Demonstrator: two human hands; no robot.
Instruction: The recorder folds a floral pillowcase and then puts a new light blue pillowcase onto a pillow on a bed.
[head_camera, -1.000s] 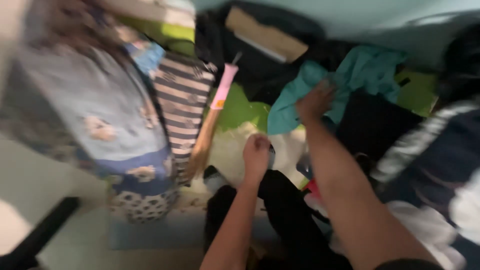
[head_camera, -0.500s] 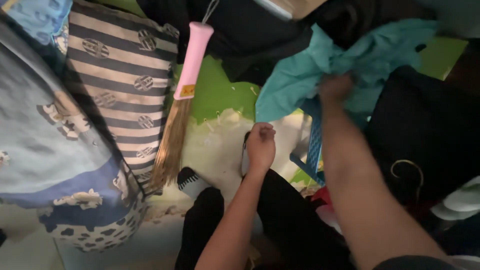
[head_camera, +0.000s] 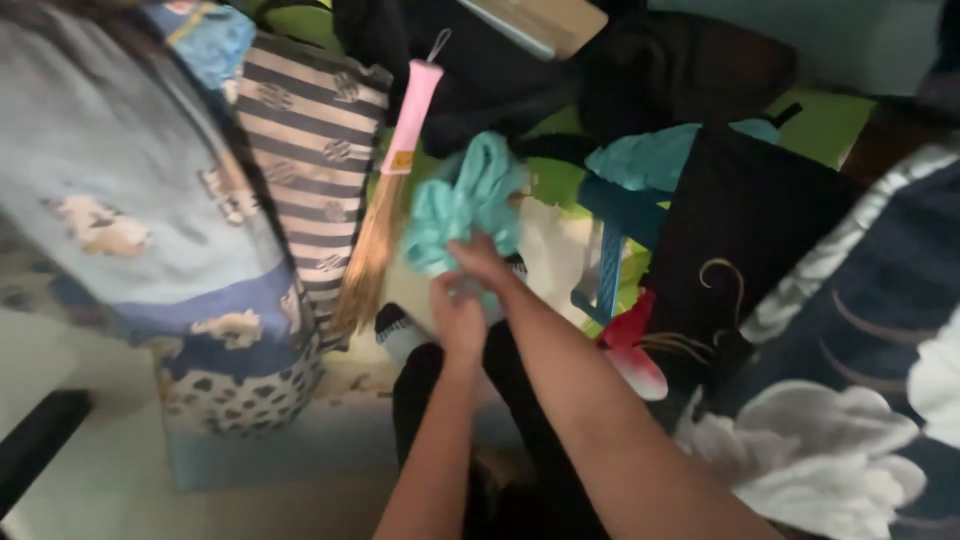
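Clothes and bags crowd the green floor mat (head_camera: 455, 20) around me, a pink-handled broom (head_camera: 395, 170) at eleven o'clock. My right hand (head_camera: 482, 262) and left hand (head_camera: 458, 318) both grasp the teal cloth (head_camera: 465, 200), bunched at twelve o'clock above them. I should gather it tightly, keeping it apart from the broom beside it.

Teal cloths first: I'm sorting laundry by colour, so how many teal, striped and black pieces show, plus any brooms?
Teal cloths: 2, one bunched in both hands, one lying farther right
Striped cloth: 1
Black embroidered cloth: 1
Broom: 1
Total: 5
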